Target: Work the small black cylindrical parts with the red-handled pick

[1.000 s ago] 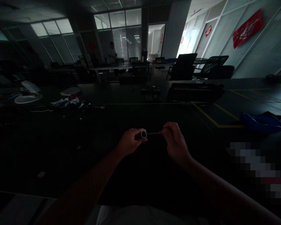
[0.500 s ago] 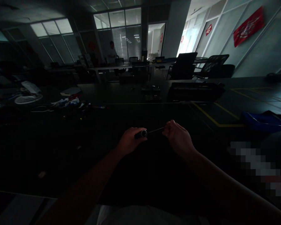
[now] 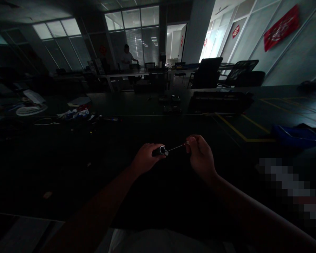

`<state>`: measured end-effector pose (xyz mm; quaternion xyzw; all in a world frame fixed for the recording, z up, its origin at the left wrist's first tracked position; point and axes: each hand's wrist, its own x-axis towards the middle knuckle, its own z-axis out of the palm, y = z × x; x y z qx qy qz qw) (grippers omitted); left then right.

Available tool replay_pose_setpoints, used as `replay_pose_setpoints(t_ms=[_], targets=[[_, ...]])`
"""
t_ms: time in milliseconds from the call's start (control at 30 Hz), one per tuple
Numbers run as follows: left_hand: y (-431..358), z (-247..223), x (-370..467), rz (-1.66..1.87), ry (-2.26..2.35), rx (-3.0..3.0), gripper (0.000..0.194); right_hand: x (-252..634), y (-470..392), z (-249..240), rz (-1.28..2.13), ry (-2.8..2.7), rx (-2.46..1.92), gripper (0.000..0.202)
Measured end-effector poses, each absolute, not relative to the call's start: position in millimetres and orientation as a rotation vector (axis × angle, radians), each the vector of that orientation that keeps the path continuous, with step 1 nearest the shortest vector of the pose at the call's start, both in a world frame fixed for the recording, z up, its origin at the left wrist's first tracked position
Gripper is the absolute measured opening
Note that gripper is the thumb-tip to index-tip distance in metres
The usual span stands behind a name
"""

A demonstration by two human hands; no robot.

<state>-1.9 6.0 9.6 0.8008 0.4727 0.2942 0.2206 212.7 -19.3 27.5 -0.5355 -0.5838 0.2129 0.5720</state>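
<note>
My left hand (image 3: 144, 159) is closed around a short dark tube (image 3: 157, 151), whose round open end with a pale rim faces me. Between thumb and fingers, my right hand (image 3: 202, 154) grips what looks like a thin screwdriver (image 3: 175, 148), its slim metal shaft pointing left toward the tube. A small metallic piece (image 3: 166, 153) sits at the shaft's tip, just outside the tube's mouth. Whether it touches the rim I cannot tell. Most of the screwdriver's handle is hidden in my right fingers. Both hands are above the dark table (image 3: 116, 140).
Tangled small items (image 3: 79, 112) and a white round object (image 3: 31, 109) lie at the left. A long black case (image 3: 221, 102) lies beyond my hands, a blue bag (image 3: 295, 137) at the right. Another person (image 3: 126, 58) stands at a far desk. The room is dim.
The small metallic piece was in the tube's mouth and is now outside it, at the shaft tip. My right hand has turned slightly. The far person's arm has extended to the right.
</note>
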Motion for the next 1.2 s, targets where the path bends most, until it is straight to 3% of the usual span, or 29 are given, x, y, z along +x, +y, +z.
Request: replay_pose_setpoints(t_ms=[333,467,600,833,933,1000,1200], targets=[[5,12,1,0.943,1.33,2.068,0.025,217,-19,29,0.404,-1.439,-1.325,0.025],[5,14,-1,0.987,1.306,1.855,0.036,218,-20,33,0.392,-1.421,-1.319,0.026],[3,23,0,0.854,1.276,1.821,0.03,220,-19,34,0.372,-1.395,-1.313,0.027],[4,26,18,0.402,1.242,2.281,0.027,221,-21,36,0.334,-1.407,-1.271,0.026],[10,20,25,0.158,1.186,2.438,0.038,221,-20,36,0.333,-1.405,-1.27,0.026],[13,19,28,0.025,1.166,2.478,0.035,222,-21,36,0.326,-1.405,-1.262,0.026],[15,25,22,0.031,1.146,2.459,0.026,223,-22,36,0.324,-1.408,-1.255,0.026]])
